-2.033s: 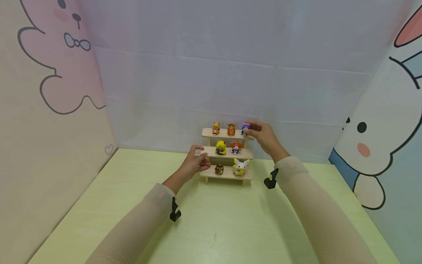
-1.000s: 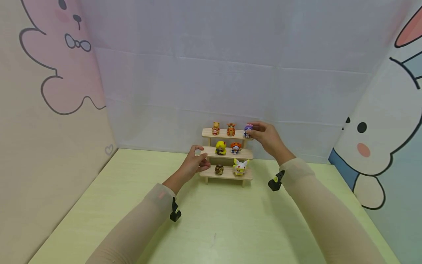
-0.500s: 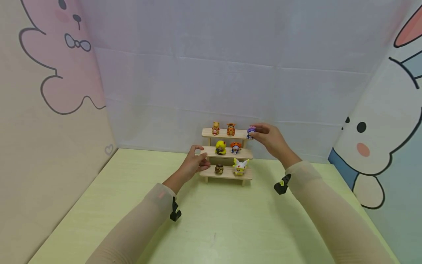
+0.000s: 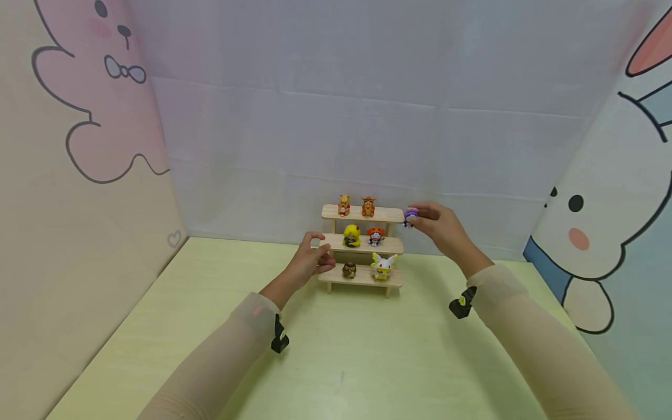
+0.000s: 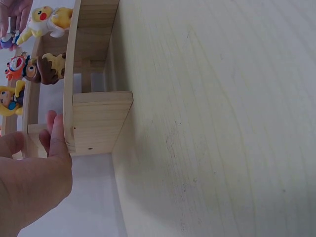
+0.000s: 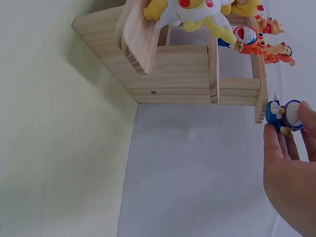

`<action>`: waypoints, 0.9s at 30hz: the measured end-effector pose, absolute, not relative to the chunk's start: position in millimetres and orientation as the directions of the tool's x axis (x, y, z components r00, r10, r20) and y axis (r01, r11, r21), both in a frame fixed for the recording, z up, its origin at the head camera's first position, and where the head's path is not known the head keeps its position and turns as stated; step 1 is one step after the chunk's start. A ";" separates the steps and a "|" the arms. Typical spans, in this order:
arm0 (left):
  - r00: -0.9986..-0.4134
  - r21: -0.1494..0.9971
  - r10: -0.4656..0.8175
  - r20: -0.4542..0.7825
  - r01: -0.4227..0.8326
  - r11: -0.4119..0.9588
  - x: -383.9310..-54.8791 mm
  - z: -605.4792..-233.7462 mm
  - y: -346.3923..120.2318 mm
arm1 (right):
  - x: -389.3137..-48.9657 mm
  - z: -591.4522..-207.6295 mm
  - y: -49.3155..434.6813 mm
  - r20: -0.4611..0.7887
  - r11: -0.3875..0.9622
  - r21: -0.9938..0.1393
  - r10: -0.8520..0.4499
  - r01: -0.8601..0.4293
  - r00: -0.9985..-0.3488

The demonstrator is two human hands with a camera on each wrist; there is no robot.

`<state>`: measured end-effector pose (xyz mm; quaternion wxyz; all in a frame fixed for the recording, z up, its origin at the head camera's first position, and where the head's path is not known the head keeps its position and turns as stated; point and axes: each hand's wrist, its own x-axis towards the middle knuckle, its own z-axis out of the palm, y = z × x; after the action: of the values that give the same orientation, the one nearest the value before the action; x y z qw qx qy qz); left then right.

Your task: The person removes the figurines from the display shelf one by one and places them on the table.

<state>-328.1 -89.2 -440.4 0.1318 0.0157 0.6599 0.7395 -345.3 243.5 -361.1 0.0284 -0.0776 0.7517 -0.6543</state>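
Observation:
My right hand [image 4: 443, 232] pinches a small figurine [image 4: 410, 214] with a blue-and-white body and a purple hat. The figurine is just off the right end of the top tier of a three-tier wooden display stand [image 4: 389, 213]. In the right wrist view, the thumb and fingers hold the figurine [image 6: 285, 114] beside the tier's end. My left hand [image 4: 307, 261] grips the stand's left side, with the thumb near the middle tier and fingers at the lower tier in the left wrist view. A bear figurine [image 4: 343, 205] and a tiger figurine [image 4: 368, 206] stand on the top tier.
A yellow-haired figurine [image 4: 352, 235] and an orange-hooded one [image 4: 375, 236] occupy the middle tier. Below them are a brown owl [image 4: 349, 270] and a white-and-yellow figurine [image 4: 383, 266]. The stand is on a pale table [image 4: 336, 350] near a white back curtain [image 4: 294, 128].
My right hand has taken the purple-hatted figurine from the top tier's right part, moving it rightward and slightly down past the end. The left hand has stayed in place.

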 end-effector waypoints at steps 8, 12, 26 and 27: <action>-0.966 0.980 0.215 -0.145 -0.170 -0.103 -327.4 -440.7 -89.2 | -340.1 -366.4 253.2 0.054 0.179 -0.980 -0.157 -0.082 -0.986; -0.966 0.980 0.216 -0.142 -0.168 -0.108 -327.0 -440.4 -89.0 | -339.7 -371.0 257.9 0.048 0.207 -0.975 -0.149 -0.078 -0.988; -0.968 0.980 0.207 -0.145 -0.170 -0.108 -325.9 -439.5 -88.7 | -338.0 -395.9 270.9 0.036 0.218 -0.973 -0.156 -0.070 -0.987; -0.968 0.979 0.207 -0.144 -0.170 -0.110 -326.3 -440.0 -88.7 | -337.5 -397.1 271.1 0.034 0.228 -0.971 -0.156 -0.069 -0.987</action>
<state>-326.3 -88.7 -440.0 0.1266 0.0143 0.6550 0.7448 -337.5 271.1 -397.1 0.0353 -0.0720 0.7828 -0.6171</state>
